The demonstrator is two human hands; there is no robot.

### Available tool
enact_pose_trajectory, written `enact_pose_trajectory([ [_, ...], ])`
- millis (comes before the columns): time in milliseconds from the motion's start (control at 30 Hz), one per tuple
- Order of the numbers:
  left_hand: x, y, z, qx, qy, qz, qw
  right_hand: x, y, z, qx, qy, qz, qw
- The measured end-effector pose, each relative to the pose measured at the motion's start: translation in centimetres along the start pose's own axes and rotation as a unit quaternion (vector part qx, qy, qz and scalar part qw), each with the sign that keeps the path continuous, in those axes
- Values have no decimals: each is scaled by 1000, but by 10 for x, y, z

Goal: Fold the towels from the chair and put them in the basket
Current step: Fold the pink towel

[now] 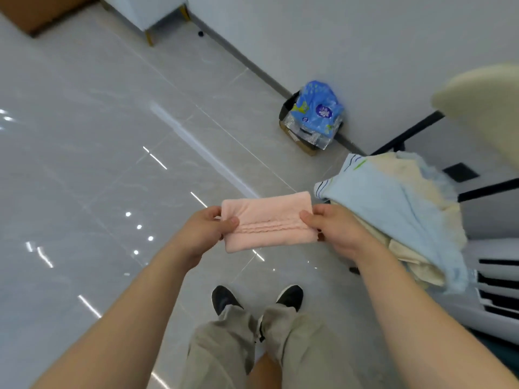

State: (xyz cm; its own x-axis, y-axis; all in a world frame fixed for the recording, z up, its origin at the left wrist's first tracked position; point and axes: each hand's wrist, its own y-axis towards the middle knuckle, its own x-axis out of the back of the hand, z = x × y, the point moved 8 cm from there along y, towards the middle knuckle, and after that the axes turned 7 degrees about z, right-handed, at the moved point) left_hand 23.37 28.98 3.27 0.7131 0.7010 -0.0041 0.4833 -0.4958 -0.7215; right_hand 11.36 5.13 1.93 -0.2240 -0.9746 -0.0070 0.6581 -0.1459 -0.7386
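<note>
Left grip point(207, 234) is clamped on the left short edge of a folded pink towel point(269, 220), thumb on top and the fingers curled beneath; right grip point(337, 234) is clamped on the opposite short edge in the same way. Between them the pink towel is held flat in the air as a small rectangle near the middle of the view, above the pale tiled floor point(112, 164), with a stitched band running along its length. At 3 o'clock from it, just beside the right grip, lies a loose heap of cloth: a light blue towel point(393, 206) on top and a cream towel point(415, 259) under it. Black bars and a cream padded part of a chair point(477, 102) show beyond the heap toward 2 o'clock. At 4 o'clock, below the heap, is a white slatted container point(494, 282), only partly in view. Toward 1 o'clock, against the wall, a blue packet point(317, 108) sits on a small carton. At 6 o'clock are the person's black shoes point(222, 299) and beige trousers.
</note>
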Motion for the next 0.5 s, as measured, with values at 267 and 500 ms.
enact_pose_trajectory([
  [267,62,-161,-118,9,-53,-12,998,-62,-133,176,34,-78,41,996],
  [500,100,-182,-181,-31,-138,7,990,-77,-146,257,101,-57,36,993],
])
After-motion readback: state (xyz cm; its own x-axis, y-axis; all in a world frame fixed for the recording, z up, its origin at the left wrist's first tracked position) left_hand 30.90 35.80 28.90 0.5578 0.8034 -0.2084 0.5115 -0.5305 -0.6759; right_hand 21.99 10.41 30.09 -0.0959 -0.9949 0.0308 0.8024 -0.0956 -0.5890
